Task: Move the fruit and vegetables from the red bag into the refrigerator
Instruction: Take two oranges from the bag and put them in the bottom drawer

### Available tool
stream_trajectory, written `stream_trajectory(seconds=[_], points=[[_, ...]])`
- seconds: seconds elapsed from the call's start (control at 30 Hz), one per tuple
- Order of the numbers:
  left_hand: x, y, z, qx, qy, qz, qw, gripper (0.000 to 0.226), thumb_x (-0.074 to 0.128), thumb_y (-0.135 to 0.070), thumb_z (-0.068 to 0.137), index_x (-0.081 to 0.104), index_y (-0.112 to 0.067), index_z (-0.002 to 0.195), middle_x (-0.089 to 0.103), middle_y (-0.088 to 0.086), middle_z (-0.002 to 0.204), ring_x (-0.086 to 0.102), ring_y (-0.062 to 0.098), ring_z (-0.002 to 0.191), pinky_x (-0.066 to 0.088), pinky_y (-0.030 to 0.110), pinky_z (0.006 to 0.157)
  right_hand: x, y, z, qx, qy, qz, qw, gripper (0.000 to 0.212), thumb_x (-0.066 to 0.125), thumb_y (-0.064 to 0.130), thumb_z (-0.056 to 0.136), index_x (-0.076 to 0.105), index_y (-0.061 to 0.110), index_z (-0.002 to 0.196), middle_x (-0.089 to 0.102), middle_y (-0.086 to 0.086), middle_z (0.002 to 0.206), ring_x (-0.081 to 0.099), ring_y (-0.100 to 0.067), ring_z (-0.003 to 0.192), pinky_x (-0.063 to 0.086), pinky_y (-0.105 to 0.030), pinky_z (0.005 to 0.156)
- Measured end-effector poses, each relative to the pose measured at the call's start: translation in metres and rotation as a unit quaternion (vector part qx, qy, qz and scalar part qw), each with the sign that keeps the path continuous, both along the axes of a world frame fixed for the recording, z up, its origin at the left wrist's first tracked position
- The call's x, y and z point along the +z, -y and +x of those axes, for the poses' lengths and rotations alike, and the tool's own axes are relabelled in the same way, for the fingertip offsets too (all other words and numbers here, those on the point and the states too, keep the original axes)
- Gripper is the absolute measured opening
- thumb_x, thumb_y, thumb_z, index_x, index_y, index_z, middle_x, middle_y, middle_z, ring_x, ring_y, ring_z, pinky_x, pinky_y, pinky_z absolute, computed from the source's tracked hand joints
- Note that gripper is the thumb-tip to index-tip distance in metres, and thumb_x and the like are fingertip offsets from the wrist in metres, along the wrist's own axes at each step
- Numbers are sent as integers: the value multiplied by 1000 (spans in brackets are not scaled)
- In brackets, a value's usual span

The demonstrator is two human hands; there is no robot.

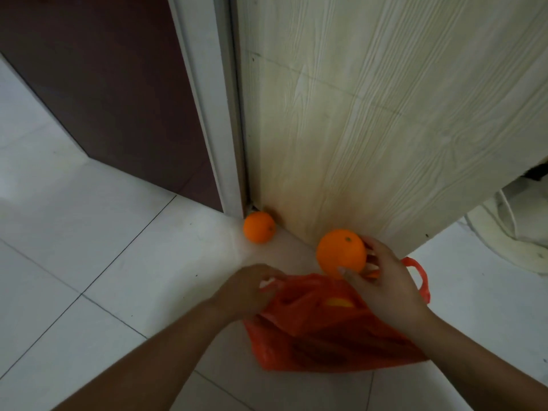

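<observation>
White tiled floor (89,232) carries the limp red bag (326,336), its rim pinched by the left hand (246,292). Just above it the right hand (388,286) holds an orange (341,253), fingers curled round the fruit. Judged firm, smooth, prone to rolling: best cupped round its middle.

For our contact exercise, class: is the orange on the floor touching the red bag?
Apart. The head view shows bare floor between the floor orange and the red bag.

Right hand (385,287) grips an orange (341,253) above the red bag (320,336) — left hand (247,292) pinches its rim; a second orange (259,227) sits far-left on the floor (89,262).
</observation>
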State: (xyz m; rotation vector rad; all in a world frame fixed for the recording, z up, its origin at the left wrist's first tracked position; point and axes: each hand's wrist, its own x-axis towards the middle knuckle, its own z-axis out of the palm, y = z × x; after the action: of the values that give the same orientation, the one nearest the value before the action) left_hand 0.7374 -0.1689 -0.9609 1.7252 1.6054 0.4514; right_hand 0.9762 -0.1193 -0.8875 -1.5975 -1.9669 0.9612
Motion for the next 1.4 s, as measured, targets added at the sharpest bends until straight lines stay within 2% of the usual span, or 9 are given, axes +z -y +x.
stream_trajectory(seconds=[0.13,0.27,0.43,0.5,0.63,0.77,0.87,1.13,1.4], points=[[-1,-30,-40,151,-4,54,987,24,54,-31,92,60,-26,115,58,-6,121,54,9,105,38,18,85,-5,7,-11,-4,-13,-31,999,66,69,38,78,38,28,136,49,5,131,53,-15,112,49,-36,93],[-14,-66,-52,105,-75,80,988,51,47,-41,82,50,-21,129,48,4,134,46,21,121,32,22,93,-7,9,-22,-26,-39,-34,998,61,70,34,79,40,32,132,49,14,120,52,3,95,42,-9,75],[-47,-89,-53,21,-173,20,985,72,65,-37,83,27,-30,144,24,7,152,27,30,137,34,45,107,-11,20,-14,-62,-42,-55,996,60,69,40,77,36,42,127,46,17,117,47,-7,105,40,-20,78],[-57,-91,-46,34,-129,-20,991,76,67,-36,82,26,-28,145,25,10,150,37,33,130,39,44,102,-11,23,-9,-74,-38,-71,994,60,69,41,77,33,46,124,44,16,119,46,-10,107,41,-25,84],[-62,-88,-34,87,-55,-15,995,74,71,-37,78,33,-24,141,30,11,145,42,33,124,40,42,99,-4,19,3,-69,-28,-50,996,59,70,40,77,32,49,121,44,18,120,47,-7,107,39,-14,76],[-48,-78,-21,128,-3,-12,992,72,71,-36,78,34,-23,139,36,12,140,42,32,123,38,39,98,3,15,9,-48,-7,-28,998,65,69,43,77,34,40,132,43,18,125,45,-6,111,39,-15,81],[-15,-70,-20,164,54,21,985,71,73,-32,78,37,-21,138,41,8,135,45,24,118,40,33,93,10,7,7,-23,-4,-11,1000,72,70,41,77,33,32,137,41,17,123,47,-4,102,40,-14,77],[99,4,-36,228,90,28,969,64,69,-50,74,37,-43,130,38,-6,134,53,22,111,50,34,86,49,-7,-6,66,-68,-9,995,66,78,35,71,42,32,127,46,8,124,52,-15,110,50,-42,91],[272,75,14,274,146,-13,951,49,70,-33,78,42,-45,116,42,-25,114,61,12,92,52,26,74,175,59,9,39,-87,-85,992,70,78,38,70,43,30,130,47,9,125,49,-11,111,47,-34,92]])
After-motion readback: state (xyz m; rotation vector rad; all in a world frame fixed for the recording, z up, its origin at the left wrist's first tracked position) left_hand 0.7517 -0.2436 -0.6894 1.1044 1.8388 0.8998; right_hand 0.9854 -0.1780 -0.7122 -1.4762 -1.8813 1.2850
